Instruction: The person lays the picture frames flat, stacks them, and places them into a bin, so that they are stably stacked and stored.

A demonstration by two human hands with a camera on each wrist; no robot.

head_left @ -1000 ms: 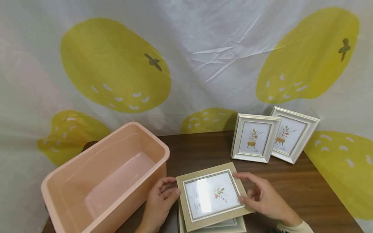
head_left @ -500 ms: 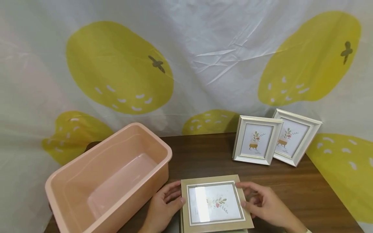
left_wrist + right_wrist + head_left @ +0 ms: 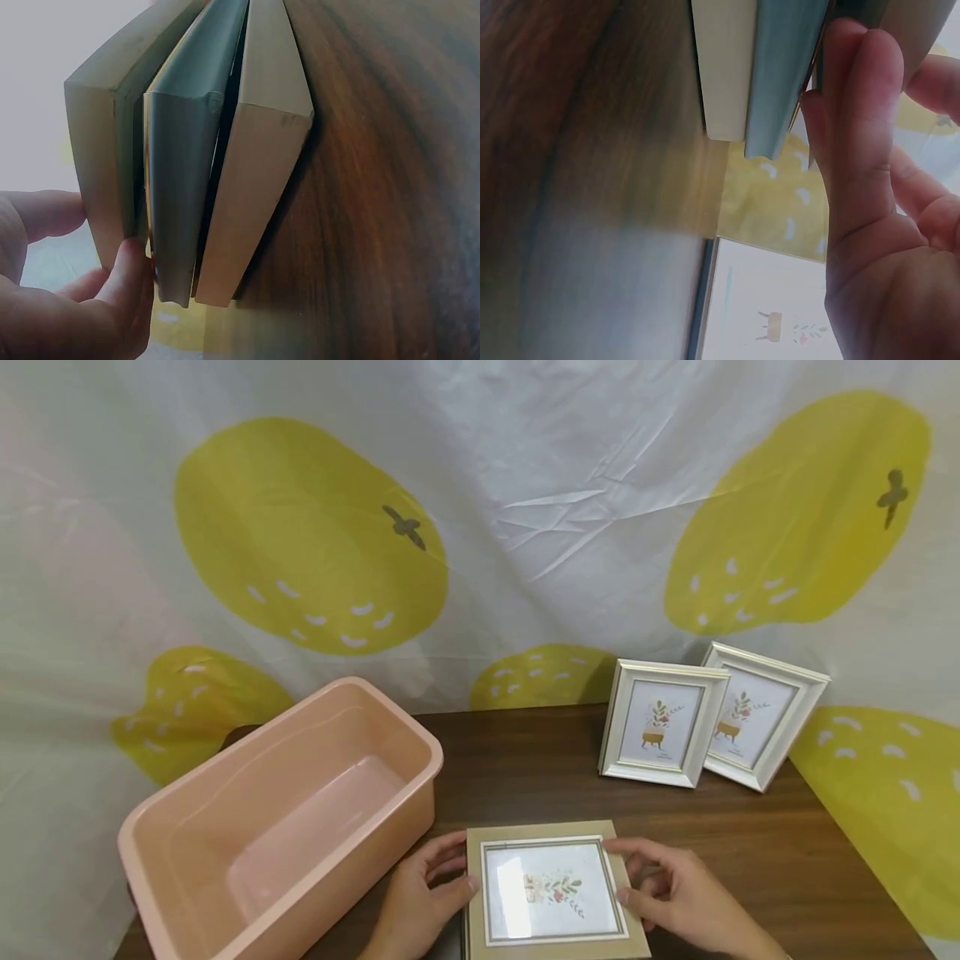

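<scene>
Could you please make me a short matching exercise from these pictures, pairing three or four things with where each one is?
Things:
1. tan frame
2. pink tub
3. white frames
4. left hand

Places:
A. standing at the table's back right
B. at the tan frame's left edge
C. on top of the stack, between both hands
D. at the table's left

Pairs: 1-C, 2-D, 3-A, 4-B

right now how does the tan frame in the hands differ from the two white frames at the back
The tan frame lies flat on a stack, face up; the white frames stand upright, side by side, on the table. The tan frame's border is flat beige; the white frames' borders are moulded. The left hand and right hand hold the tan frame's sides; the white frames are untouched. All hold plant prints.
</scene>
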